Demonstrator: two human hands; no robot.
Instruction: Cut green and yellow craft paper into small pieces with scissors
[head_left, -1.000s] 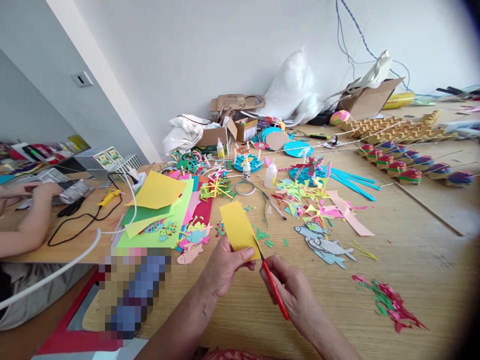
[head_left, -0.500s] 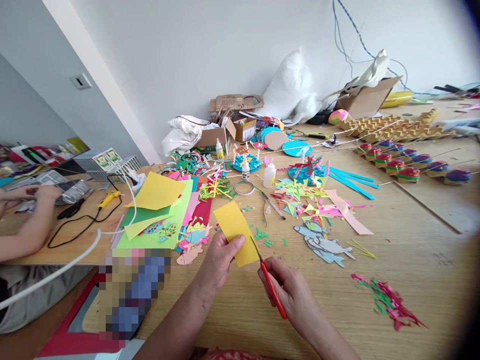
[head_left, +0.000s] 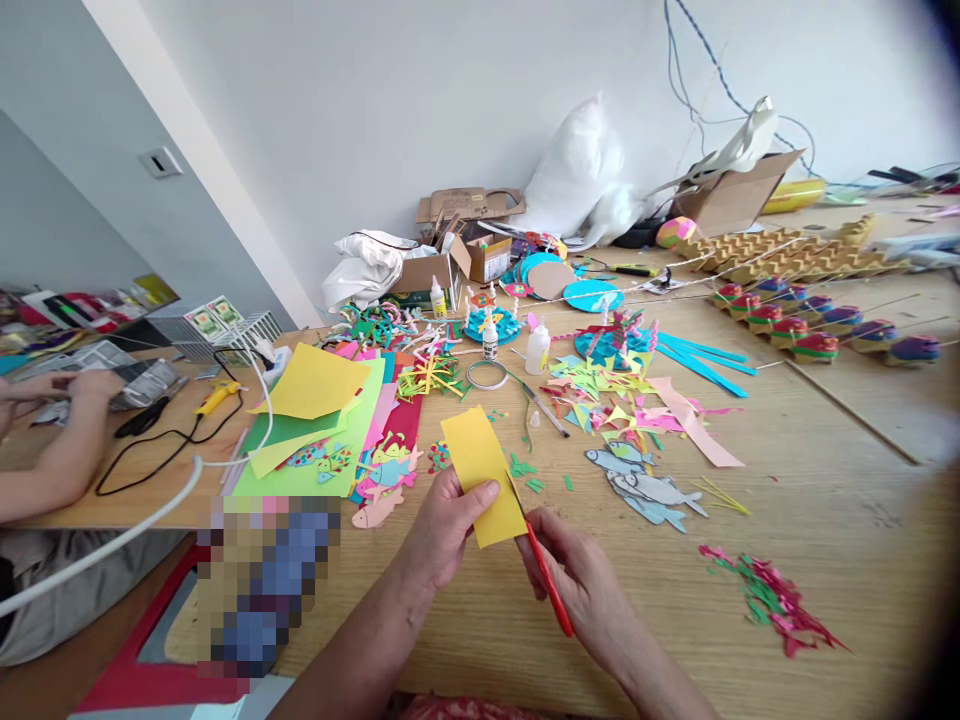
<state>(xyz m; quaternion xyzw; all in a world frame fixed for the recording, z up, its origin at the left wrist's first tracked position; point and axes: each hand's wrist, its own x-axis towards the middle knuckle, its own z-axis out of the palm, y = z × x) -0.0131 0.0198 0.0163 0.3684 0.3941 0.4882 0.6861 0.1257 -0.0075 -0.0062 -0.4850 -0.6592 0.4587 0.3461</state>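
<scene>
A yellow paper strip [head_left: 480, 450] is pinched in my left hand [head_left: 448, 522], its thumb on top near the middle of the strip. Red-handled scissors [head_left: 550, 585] are gripped in my right hand [head_left: 574, 565], and their blades meet the right edge of the paper. Small green paper scraps [head_left: 534, 485] lie on the table just beyond the strip. Left of my hands are paper fish cutouts [head_left: 384, 478], beside a stack of coloured sheets with a yellow sheet [head_left: 315, 382] on top.
Grey paper fish [head_left: 649, 488], red and green shreds [head_left: 780, 600] and a pink strip [head_left: 694, 420] lie to the right. Glue bottles [head_left: 538, 350] and a tape ring [head_left: 487, 375] stand ahead. Another person's arm [head_left: 75, 440] is at far left.
The yellow strip and my left hand have shifted slightly right and down. The scissor blades still meet the paper's right edge.
</scene>
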